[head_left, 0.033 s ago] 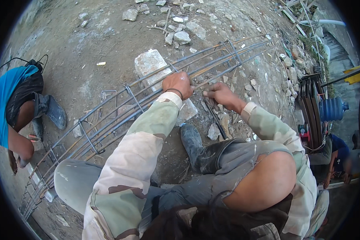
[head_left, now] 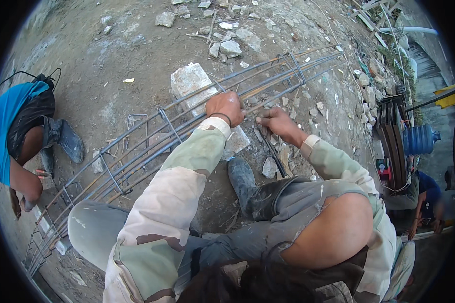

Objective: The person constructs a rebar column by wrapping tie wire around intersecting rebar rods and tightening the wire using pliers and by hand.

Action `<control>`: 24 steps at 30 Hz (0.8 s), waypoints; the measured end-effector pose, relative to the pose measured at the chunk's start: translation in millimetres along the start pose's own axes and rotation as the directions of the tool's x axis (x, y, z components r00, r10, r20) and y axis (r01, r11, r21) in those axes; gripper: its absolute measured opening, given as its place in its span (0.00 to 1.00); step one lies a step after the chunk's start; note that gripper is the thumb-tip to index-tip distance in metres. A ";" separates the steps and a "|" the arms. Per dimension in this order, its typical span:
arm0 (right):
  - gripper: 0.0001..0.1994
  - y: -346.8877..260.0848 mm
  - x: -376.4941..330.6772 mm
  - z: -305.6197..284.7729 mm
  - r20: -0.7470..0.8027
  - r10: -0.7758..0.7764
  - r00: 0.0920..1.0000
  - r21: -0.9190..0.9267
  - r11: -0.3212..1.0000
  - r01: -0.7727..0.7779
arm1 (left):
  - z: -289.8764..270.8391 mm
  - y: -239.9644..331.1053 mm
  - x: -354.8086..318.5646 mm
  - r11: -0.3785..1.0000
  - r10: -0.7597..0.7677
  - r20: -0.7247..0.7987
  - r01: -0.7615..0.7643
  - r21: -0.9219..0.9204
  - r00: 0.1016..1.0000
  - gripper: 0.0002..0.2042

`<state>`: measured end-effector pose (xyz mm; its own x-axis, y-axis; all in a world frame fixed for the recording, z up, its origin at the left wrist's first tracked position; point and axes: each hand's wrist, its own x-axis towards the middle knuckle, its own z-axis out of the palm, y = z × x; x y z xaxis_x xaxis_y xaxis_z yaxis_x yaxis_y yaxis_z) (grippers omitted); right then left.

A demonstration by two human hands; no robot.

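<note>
Head view: your left hand (head_left: 225, 107) grips the cage (head_left: 189, 122); brace it firmly. Whether your right hand (head_left: 282, 124) grasps anything cannot be told.

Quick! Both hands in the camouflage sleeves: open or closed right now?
Left hand: closed on the steel bar cage.
Right hand: fingers curled; can't tell if its grip is shut or holding anything.

The daylight is soft, and lines bend near blackened edges
</note>
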<state>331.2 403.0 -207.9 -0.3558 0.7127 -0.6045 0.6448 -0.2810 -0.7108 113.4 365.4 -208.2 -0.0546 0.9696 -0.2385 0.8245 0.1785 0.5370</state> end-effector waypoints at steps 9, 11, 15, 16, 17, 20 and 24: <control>0.17 -17.2 -43.7 55.2 -0.001 -0.936 0.352 -0.869 0.175 0.463 | -10.7 -5.9 -5.2 0.999 -0.030 0.066 0.031 -0.010 0.997 0.14; 0.16 -4.9 -32.4 51.5 0.039 -0.952 0.305 -0.915 0.088 0.394 | -9.6 -1.8 -3.1 1.000 -0.019 0.064 0.020 -0.012 0.998 0.14; 0.13 13.7 -10.3 38.7 0.168 -0.962 0.214 -0.943 -0.093 0.321 | -7.3 1.3 -2.6 1.000 0.003 0.026 -0.004 0.003 1.000 0.12; 0.13 10.5 -10.2 38.8 0.165 -0.963 0.213 -0.941 -0.090 0.325 | -6.8 -0.5 -3.3 1.000 -0.005 0.017 0.005 0.000 1.000 0.12; 0.13 7.5 -10.8 37.9 0.211 -0.959 0.187 -0.930 -0.137 0.342 | -6.3 -2.3 -4.0 1.000 -0.008 0.019 0.008 0.004 1.000 0.12; 0.12 1.4 -8.5 33.8 0.281 -0.945 0.168 -0.903 -0.201 0.380 | -4.2 -2.7 -4.7 1.000 -0.014 -0.003 0.014 0.013 1.000 0.11; 0.10 -3.3 -7.3 34.6 0.348 -0.906 0.241 -0.878 -0.226 0.421 | -3.5 -2.1 -7.5 1.000 -0.021 -0.016 0.021 0.011 1.000 0.11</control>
<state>308.2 376.5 -213.6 -0.9055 0.2022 0.3731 0.2987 0.9282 0.2217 110.1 358.4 -204.7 -0.0803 0.9682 -0.2368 0.8291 0.1968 0.5233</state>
